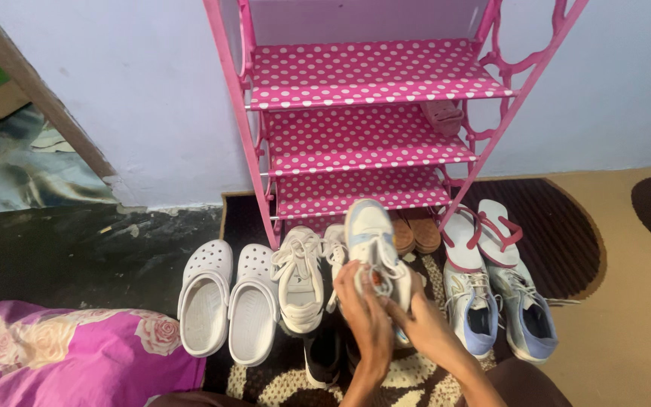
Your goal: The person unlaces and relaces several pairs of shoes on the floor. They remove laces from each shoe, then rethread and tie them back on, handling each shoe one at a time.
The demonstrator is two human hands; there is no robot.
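Both my hands hold up a white sneaker with pale blue trim, its toe pointing away toward the rack. My left hand grips its left side near the laces; my right hand grips it from the right and below. A second white sneaker stands on the rug just left of them. The pink polka-dot shoe rack rises behind, with its shelves mostly bare and one pink item on the second shelf.
White clogs sit at the left. Pink-strap flip-flops, grey-blue sneakers and brown sandals lie at the right on the brown patterned rug. Dark shoes lie under my wrists. A pink floral cloth is at bottom left.
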